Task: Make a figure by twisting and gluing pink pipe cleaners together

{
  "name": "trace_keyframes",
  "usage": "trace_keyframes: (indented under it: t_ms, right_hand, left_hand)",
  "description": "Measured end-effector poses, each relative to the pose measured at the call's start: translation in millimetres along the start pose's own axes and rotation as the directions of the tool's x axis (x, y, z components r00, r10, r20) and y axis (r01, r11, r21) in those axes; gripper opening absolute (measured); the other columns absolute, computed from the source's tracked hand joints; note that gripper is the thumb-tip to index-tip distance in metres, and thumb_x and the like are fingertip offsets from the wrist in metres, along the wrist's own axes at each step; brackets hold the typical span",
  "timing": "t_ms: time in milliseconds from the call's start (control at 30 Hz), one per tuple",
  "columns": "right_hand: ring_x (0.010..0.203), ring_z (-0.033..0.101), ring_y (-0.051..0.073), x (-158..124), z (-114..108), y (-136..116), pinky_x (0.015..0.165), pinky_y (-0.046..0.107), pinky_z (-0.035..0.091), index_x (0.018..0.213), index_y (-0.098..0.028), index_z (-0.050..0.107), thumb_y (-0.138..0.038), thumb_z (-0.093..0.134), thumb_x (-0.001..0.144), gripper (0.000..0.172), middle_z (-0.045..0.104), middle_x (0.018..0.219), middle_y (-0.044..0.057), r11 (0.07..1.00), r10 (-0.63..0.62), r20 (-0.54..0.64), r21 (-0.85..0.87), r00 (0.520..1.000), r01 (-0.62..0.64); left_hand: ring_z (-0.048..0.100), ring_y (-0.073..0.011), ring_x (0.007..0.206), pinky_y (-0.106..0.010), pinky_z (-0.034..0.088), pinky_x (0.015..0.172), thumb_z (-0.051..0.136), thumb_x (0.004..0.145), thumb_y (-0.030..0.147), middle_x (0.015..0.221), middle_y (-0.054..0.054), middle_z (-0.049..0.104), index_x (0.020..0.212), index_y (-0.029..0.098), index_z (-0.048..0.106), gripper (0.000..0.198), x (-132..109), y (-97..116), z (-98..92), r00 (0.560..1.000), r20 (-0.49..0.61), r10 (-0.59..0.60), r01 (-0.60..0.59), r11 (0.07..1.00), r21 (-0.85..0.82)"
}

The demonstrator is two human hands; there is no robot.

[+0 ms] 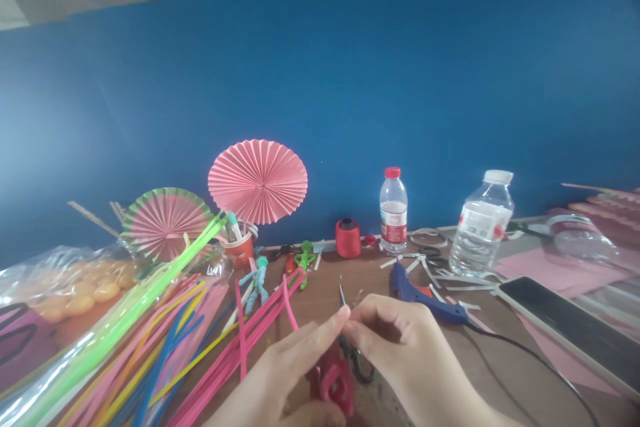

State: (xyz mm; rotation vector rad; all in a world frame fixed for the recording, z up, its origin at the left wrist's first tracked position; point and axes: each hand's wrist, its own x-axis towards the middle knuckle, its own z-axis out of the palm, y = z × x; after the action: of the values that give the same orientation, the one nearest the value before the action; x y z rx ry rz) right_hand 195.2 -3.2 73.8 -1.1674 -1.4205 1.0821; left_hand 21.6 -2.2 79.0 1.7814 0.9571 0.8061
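My left hand (295,367) and my right hand (400,340) meet fingertip to fingertip over the table, both pinched. Below the left fingers hangs a bent, looped pink pipe cleaner (336,383), partly covered by that hand. Whatever the right fingertips pinch is too small to make out. Scissors with dark handles (363,367) lie just under the hands, blades pointing away. To the left is a bundle of pink pipe cleaners (250,337). Beyond it stand a light-blue pipe cleaner figure (257,280) and a green one (304,257).
At right lie a blue glue gun (425,297) with its cord and a phone (575,327). Two water bottles (393,217) (483,227) and a red thread spool (348,238) stand behind. Bagged green pipe cleaners (150,307), pleated paper fans (257,181) and a pen cup (240,250) fill the left.
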Motion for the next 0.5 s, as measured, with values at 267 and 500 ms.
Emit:
trace_keyframes:
  t_ms: [267, 500]
  right_hand:
    - [0.054, 0.028, 0.011, 4, -1, 8, 0.051, 0.024, 0.027, 0.058, -0.019, 0.042, -0.031, 0.05, 0.082, 0.027, 0.032, 0.058, -0.005, 0.886, -0.029, -0.023, 0.462, 0.999, 0.036]
    - [0.042, 0.021, 0.008, 13, -4, 11, 0.042, 0.022, 0.022, 0.05, -0.019, 0.038, -0.033, 0.054, 0.081, 0.038, 0.032, 0.043, -0.008, 0.617, 0.141, 0.007, 0.782, 0.99, -0.094]
  left_hand:
    - [0.055, -0.0234, 0.095, -0.035, 0.041, 0.089, 0.064, 0.068, 0.017, 0.104, -0.002, 0.064, 0.123, 0.033, 0.051, 0.059, 11, -3, -8.7, 0.963, -0.268, -0.002, 0.081, 0.956, 0.283]
    - [0.059, -0.0208, 0.078, -0.03, 0.044, 0.075, 0.063, 0.069, 0.015, 0.087, -0.003, 0.066, 0.103, 0.028, 0.067, 0.037, 13, -4, -3.7, 0.996, 0.057, 0.062, -0.078, 0.928, 0.363]
